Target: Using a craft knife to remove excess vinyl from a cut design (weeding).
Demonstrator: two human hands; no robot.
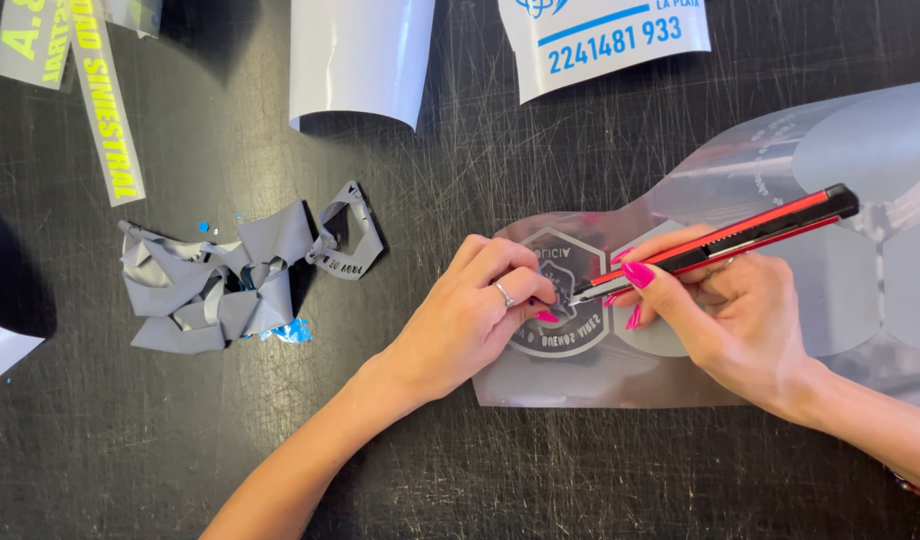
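My right hand (725, 305) grips a red and black utility knife (740, 235), its blade tip touching a grey shield-shaped vinyl emblem (565, 270). The emblem sits on a clear, curling film sheet (780, 180) that runs off to the right. My left hand (470, 315), with a ring on one finger, presses down on the emblem beside the blade, fingertips pinched together at the vinyl. Both hands meet over the middle of the emblem, partly hiding it.
A crumpled pile of grey vinyl scraps (230, 280) with blue bits lies to the left on the scratched black table (480, 470). A curled white sheet (355, 60), a white printed sticker (605, 35) and yellow-lettered strips (100, 100) lie along the far edge.
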